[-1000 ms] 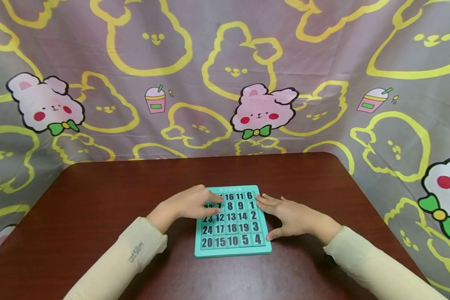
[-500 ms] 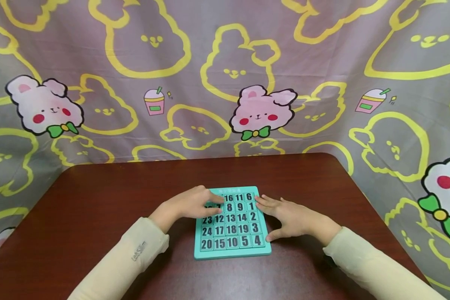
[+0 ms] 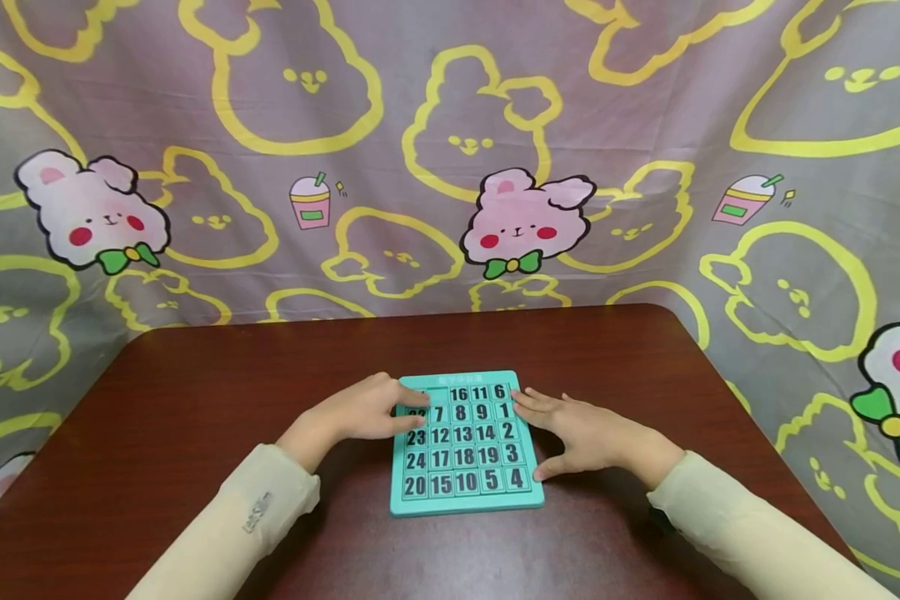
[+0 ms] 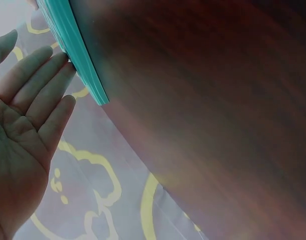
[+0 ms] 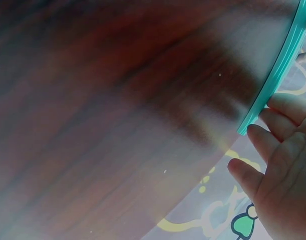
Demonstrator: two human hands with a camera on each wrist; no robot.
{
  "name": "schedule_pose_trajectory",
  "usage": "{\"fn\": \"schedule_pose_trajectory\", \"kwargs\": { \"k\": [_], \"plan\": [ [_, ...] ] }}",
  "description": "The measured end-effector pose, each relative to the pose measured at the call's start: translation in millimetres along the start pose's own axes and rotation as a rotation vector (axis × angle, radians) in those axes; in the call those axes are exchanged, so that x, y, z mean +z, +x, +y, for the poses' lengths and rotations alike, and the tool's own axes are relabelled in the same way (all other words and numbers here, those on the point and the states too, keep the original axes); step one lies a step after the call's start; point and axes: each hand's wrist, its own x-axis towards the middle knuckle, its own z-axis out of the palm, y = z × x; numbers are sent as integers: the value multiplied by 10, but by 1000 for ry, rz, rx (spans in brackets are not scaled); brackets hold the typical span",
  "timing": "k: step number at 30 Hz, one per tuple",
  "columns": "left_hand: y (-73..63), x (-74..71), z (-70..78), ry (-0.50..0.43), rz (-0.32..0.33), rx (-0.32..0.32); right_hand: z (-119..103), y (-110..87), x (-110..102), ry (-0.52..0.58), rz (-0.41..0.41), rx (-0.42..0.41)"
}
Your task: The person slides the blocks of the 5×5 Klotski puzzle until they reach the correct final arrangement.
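Note:
A turquoise number slide puzzle [image 3: 467,503] lies flat on the table, its tiles marked with black numbers. In its top row a bare slot [image 3: 438,397] shows left of the 16 tile [image 3: 459,394]. My left hand [image 3: 360,408] reaches over the upper left corner, index fingertip on the top-left tile and thumb near the row below; it partly hides those tiles. Along the right side my right hand [image 3: 588,433] rests spread, fingertips and thumb touching the frame. Both wrist views show straight, loose fingers beside the puzzle's turquoise edge [image 4: 82,55].
The dark reddish-brown table [image 3: 232,400] extends around the puzzle on every side. A grey-pink curtain [image 3: 390,183] with yellow outlines and rabbit prints hangs behind the table and along its sides.
My left hand has shifted left, and the top-row tile under its finger has slid left, leaving the slot beside the 16. The right hand stays in place.

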Motion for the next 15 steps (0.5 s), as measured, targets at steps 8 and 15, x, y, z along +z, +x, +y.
{"fn": "schedule_pose_trajectory", "kwargs": {
  "k": [8, 15],
  "plan": [
    [33, -20, 38, 23, 3, 11, 5, -4, -3, 6, -3, 9],
    [172, -24, 114, 51, 3, 67, 0, -12, -1, 3, -2, 2]
  ]
}}
